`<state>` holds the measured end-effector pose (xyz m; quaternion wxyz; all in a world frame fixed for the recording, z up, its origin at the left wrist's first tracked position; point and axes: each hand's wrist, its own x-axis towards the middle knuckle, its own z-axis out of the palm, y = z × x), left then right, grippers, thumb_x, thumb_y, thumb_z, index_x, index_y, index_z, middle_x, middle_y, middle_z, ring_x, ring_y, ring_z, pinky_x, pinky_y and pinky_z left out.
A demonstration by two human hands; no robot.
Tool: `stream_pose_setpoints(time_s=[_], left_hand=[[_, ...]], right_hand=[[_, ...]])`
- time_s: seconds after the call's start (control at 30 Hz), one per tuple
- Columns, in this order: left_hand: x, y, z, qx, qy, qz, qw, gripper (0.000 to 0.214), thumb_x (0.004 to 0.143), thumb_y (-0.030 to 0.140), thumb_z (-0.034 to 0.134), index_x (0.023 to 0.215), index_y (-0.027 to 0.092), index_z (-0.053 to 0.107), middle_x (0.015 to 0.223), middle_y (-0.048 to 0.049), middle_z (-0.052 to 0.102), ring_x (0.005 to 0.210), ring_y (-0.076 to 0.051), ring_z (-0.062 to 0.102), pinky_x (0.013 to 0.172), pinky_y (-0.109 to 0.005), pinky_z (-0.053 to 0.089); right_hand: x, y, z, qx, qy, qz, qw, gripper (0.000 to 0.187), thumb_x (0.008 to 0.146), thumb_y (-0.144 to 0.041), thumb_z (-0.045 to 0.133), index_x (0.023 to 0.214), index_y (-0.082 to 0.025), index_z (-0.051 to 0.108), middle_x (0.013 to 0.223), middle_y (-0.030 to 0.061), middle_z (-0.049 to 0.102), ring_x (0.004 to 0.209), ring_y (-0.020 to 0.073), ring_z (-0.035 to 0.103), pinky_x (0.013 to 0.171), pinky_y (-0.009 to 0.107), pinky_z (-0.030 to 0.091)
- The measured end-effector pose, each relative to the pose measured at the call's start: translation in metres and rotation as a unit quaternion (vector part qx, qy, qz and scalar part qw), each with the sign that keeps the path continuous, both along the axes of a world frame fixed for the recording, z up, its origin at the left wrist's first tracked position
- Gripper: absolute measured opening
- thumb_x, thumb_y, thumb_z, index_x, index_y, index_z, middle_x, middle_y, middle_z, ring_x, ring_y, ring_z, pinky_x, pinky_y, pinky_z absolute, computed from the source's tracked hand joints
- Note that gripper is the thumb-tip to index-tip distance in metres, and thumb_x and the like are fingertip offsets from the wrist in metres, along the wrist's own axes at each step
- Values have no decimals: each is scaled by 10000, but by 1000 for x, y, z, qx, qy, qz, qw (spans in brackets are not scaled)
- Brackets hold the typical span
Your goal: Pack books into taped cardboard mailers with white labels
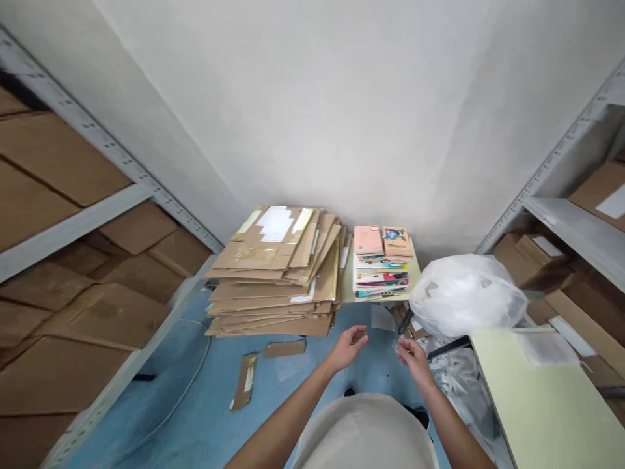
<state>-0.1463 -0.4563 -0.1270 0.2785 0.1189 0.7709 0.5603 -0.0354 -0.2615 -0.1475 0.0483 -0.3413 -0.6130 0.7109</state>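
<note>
My left hand [349, 347] is held over the floor in front of me, its fingers loosely curled and apart, with nothing visible in it. Level with it, my right hand [414, 359] is closed, with a small clear plastic piece [397, 345] at its fingertips. Beyond my hands, a stack of books [381, 277] stands on a pale table [415, 267], with two pinkish piles on top. Left of the books rises a tall stack of flattened cardboard boxes [273, 280], the top one bearing white labels and tape.
A full translucent plastic bag [466, 296] sits to the right, above a pale tabletop [547, 391]. Shelves of cardboard boxes [73, 312] line both sides. Cardboard strips [244, 381] and a cable [195, 374] lie on the blue floor [209, 430]. Plastic scraps [459, 378] fill the space beneath the bag.
</note>
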Motion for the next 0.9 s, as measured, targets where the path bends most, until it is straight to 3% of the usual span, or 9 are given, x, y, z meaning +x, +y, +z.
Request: stream_pose_setpoints(time_s=[0.13,0.3,0.43,0.53,0.73,0.9], left_hand=[[-19,-53,-2,28,-4,81,996,453,687,482,694,1015,171,667,1059,-112,715,956,-248,674,873,-399,523],[-50,-97,2,74,23,216,973,416,666,486,713,939,175,673,981,-100,729,900,-250,688,865,-423,537],[-85,-127,15,107,57,348,930,413,711,472,699,1002,181,660,1029,-95,721,991,-246,672,956,-434,501],[-115,-146,29,133,71,405,902,428,759,428,687,1116,199,633,1214,-110,666,1150,-250,611,1024,-430,457],[-164,-159,49,135,25,437,889,426,880,459,569,1238,229,560,1370,-102,571,1265,-235,537,1017,-365,465],[-182,-154,56,214,-81,478,848,320,857,445,600,1097,235,614,1307,-77,618,1240,-228,551,1007,-368,470]], right_hand=[[-39,-42,14,25,16,65,997,450,509,-527,792,811,-204,711,736,44,689,646,206,633,618,335,509],[-97,-78,35,48,39,157,986,410,549,-515,787,800,-203,700,693,35,672,647,206,634,647,356,519],[-155,-110,54,42,81,224,970,430,551,-494,799,857,-214,686,888,73,729,845,238,679,818,411,531],[-205,-141,67,20,125,271,954,458,588,-488,784,954,-234,679,1041,78,726,1020,249,663,954,442,493],[-291,-201,76,-72,165,309,934,588,612,-449,777,1145,-247,634,1340,83,601,1314,255,490,1105,440,382],[-332,-221,62,-162,87,277,943,724,642,-429,746,1301,-234,520,1475,109,460,1393,256,385,1083,404,406]])
